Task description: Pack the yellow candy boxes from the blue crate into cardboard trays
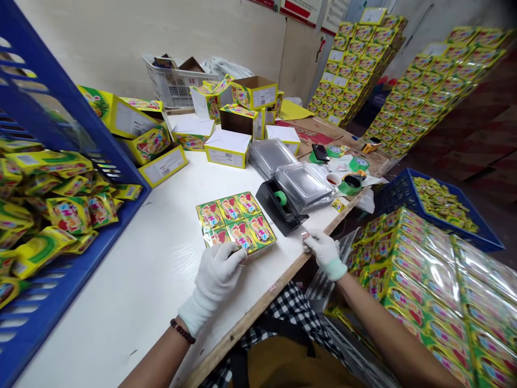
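A wrapped pack of small yellow-green boxes with fruit pictures point(238, 220) lies on the white table. My left hand point(221, 272), in a white glove, is closed on the near edge of this pack. To the pack's right stands a black tape dispenser point(283, 215) with a green roll in it. Just off the dispenser's near end, my right hand point(323, 252), gloved too, pinches at the table edge. At its fingertips shows a small shiny bit that looks like a piece of tape.
A blue crate point(121, 226) of yellow packets stands at left. Behind the pack are open cartons point(228, 145) and clear plastic trays point(305, 186). Tape rolls point(350, 184) lie at the far right. Wrapped packs point(424, 285) are stacked beside the table, near another blue crate point(488, 237).
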